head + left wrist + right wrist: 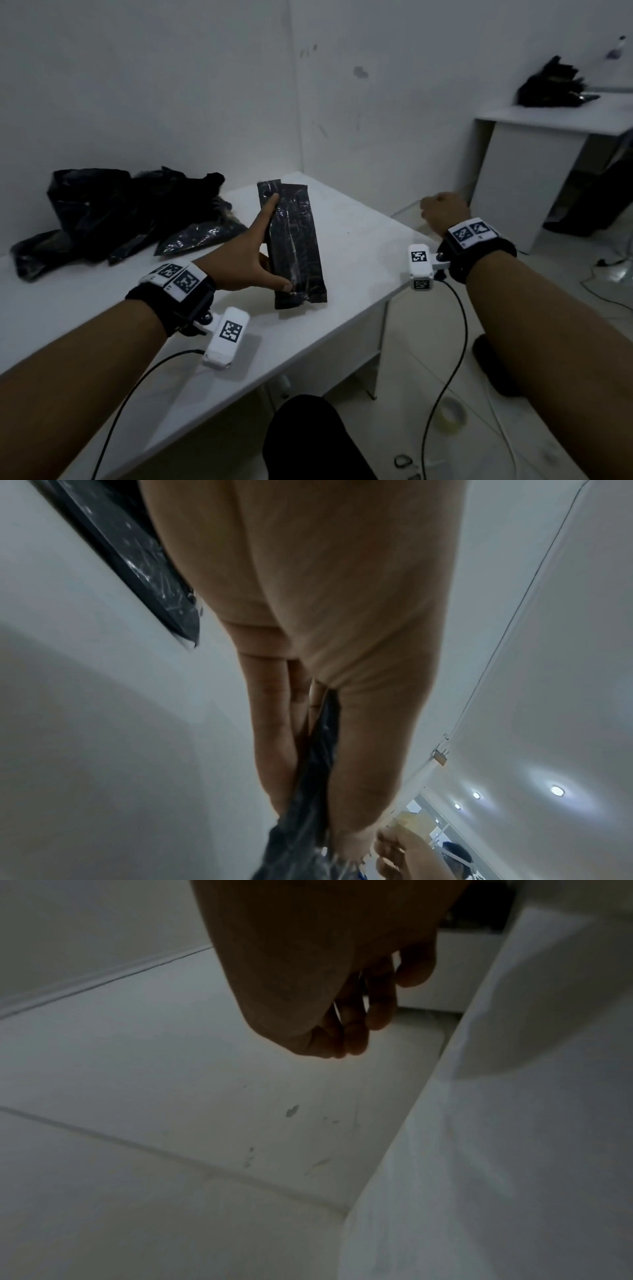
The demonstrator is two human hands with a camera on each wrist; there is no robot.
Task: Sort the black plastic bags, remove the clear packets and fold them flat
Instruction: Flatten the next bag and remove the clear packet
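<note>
My left hand (258, 240) holds two long flat black bags (298, 246), overlapped, tilted up above the white table (359, 246). The index finger lies along their upper left edge and the thumb pinches the lower end. In the left wrist view the black plastic (308, 831) runs between thumb and fingers. My right hand (442, 212) hangs past the table's right edge over the floor. Its fingers (352, 1039) are loosely curled and hold nothing. A loose heap of black plastic bags (102, 212) lies at the table's back left.
A second white table (548, 120) at the far right carries another heap of black bags (551, 85). My knee (308, 438) is under the table's front edge. A roll of tape (450, 414) and cables lie on the tiled floor.
</note>
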